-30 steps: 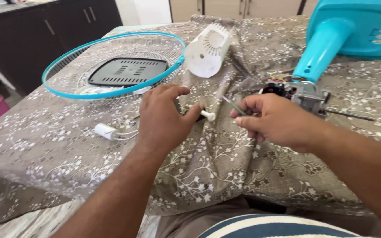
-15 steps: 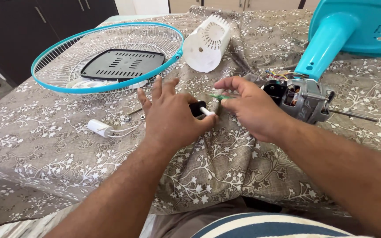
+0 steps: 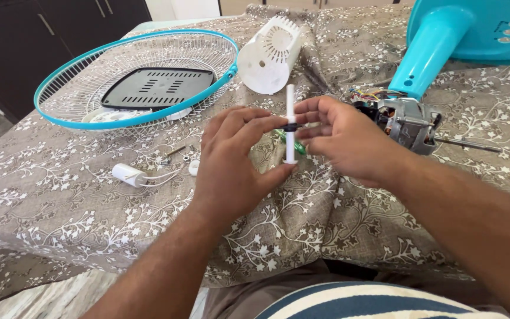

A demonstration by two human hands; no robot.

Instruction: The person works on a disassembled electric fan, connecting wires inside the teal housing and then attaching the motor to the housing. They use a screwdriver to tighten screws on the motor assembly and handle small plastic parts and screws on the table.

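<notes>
I hold a thin white plastic rod (image 3: 290, 100) upright above the cloth, with a small black ring around its middle. My left hand (image 3: 237, 159) pinches it at the ring and props its lower end with the thumb. My right hand (image 3: 340, 139) grips the ring from the other side; a green-handled tool (image 3: 281, 137) shows just behind the fingers. Right behind my right hand lies the bare fan motor (image 3: 405, 121) with coloured wires and a metal shaft pointing right.
A round white fan grille with a blue rim (image 3: 137, 77) holds a dark vented cover (image 3: 157, 87). A white motor housing (image 3: 270, 53) lies behind. The blue fan stand (image 3: 444, 41) is far right. A white capacitor (image 3: 126, 174) and small screws (image 3: 175, 155) lie on the floral cloth (image 3: 60, 195).
Both hands lifted off the cloth and brought the white rod up from lying low between them to standing upright. The view moved closer.
</notes>
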